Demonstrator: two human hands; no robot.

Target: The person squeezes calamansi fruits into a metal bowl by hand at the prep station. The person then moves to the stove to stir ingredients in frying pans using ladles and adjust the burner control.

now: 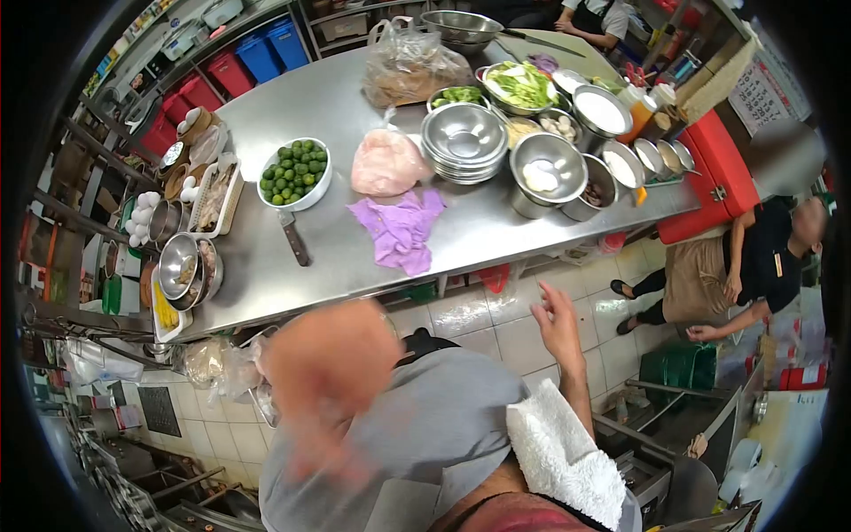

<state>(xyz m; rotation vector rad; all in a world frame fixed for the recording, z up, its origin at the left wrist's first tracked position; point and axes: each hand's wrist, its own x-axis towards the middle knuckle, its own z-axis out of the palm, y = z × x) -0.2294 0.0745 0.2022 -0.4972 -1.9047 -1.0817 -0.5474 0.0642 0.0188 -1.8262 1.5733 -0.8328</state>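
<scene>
My left hand is raised close to the camera in front of the grey shirt, smeared by motion; its fingers cannot be made out. My right hand hangs in the air past the table's near edge, over the tiled floor, with fingers apart and nothing held. On the steel table ahead lie a knife and a crumpled purple cloth. A white bowl of small green limes stands behind the knife. Beside it rests a pinkish plastic bag, next to stacked metal bowls.
Bowls of cut greens, metal containers and sauce bottles crowd the table's right end. Eggs, a tray and bowls line the left. A co-worker stands at right; another person is at the back.
</scene>
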